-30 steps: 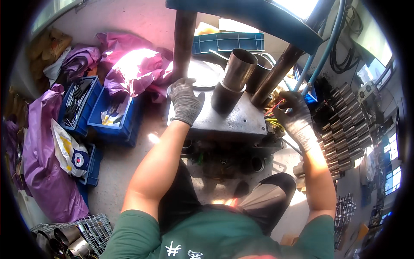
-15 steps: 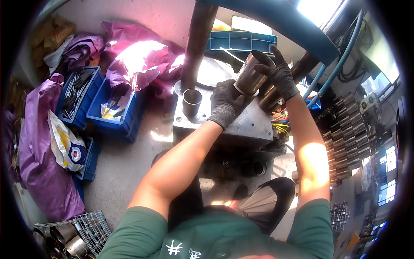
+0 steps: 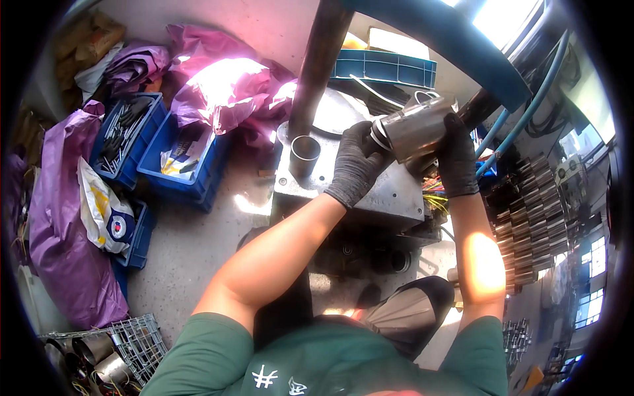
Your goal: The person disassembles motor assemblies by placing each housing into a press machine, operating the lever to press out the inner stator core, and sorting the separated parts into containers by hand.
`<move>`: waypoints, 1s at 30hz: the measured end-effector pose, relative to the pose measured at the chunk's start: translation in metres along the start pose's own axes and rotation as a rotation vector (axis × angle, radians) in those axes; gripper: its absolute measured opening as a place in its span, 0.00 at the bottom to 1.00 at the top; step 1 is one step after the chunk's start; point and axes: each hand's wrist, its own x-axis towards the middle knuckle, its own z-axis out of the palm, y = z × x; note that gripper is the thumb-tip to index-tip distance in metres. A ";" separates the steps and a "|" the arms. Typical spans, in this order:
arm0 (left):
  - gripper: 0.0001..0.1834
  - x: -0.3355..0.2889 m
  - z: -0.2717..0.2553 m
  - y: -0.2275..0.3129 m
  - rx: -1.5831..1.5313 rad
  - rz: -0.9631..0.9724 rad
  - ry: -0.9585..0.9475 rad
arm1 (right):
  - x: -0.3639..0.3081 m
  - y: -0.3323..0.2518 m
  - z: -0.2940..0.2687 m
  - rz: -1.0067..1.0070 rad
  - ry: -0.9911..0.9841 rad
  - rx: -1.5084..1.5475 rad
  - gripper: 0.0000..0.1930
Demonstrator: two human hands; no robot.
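A shiny metal cylinder [image 3: 417,131] is held tilted nearly sideways above the metal machine block [image 3: 389,204]. My left hand [image 3: 356,164], in a dark grey glove, is closed at its left end, where a pale ring-like rim shows. Around the right end wraps my right hand [image 3: 457,158], gloved the same way; some of its fingers are hidden behind the cylinder. A short open metal tube [image 3: 305,157] stands upright on the block's left side, close to a thick dark post [image 3: 318,72].
Blue bins [image 3: 187,158] with metal rods and bags stand left, beside purple plastic sacks [image 3: 69,218]. A curved teal beam [image 3: 456,49] arches over the block. Stacked metal tubes [image 3: 531,224] rise at right. A wire basket [image 3: 140,346] sits lower left.
The cylinder has turned from steeply upright to nearly sideways. My right hand has come down and now wraps its right end, while my left hand stays at the other end.
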 end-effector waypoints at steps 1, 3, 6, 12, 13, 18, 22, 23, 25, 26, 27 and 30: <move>0.33 -0.006 -0.001 0.002 -0.208 -0.058 -0.031 | -0.013 0.004 -0.006 0.027 0.073 0.025 0.26; 0.40 -0.020 -0.001 0.005 -0.329 0.004 -0.114 | -0.034 0.016 -0.019 0.004 0.044 -0.054 0.29; 0.56 -0.036 0.005 0.009 -0.137 0.196 -0.269 | -0.060 0.037 -0.041 0.043 0.041 -0.120 0.39; 0.59 -0.055 0.006 0.034 0.440 0.126 -0.276 | -0.107 0.079 -0.103 0.132 0.125 0.007 0.40; 0.56 -0.055 0.003 0.041 0.379 0.036 -0.316 | -0.107 0.082 -0.117 0.198 0.154 0.105 0.40; 0.51 -0.052 -0.038 0.073 -0.076 -0.167 -0.316 | -0.098 0.078 -0.178 -0.073 0.043 -0.787 0.30; 0.46 -0.100 -0.105 0.092 -0.377 -0.269 -0.138 | -0.095 0.077 -0.192 -0.076 0.011 -0.616 0.27; 0.46 -0.110 -0.129 0.098 -0.441 -0.387 -0.094 | -0.096 0.079 -0.193 -0.071 0.035 -0.590 0.26; 0.46 -0.126 -0.184 0.115 -0.448 -0.555 0.045 | -0.099 0.084 -0.190 -0.072 0.057 -0.554 0.26; 0.47 -0.127 -0.217 0.130 -0.379 -0.622 0.138 | -0.099 0.086 -0.189 0.008 0.031 -0.380 0.27; 0.48 -0.123 -0.247 0.146 -0.341 -0.513 0.241 | -0.098 0.088 -0.187 0.087 0.003 -0.209 0.27; 0.47 -0.059 -0.351 0.222 -0.231 -0.051 0.651 | -0.096 0.093 -0.183 0.144 -0.033 -0.031 0.29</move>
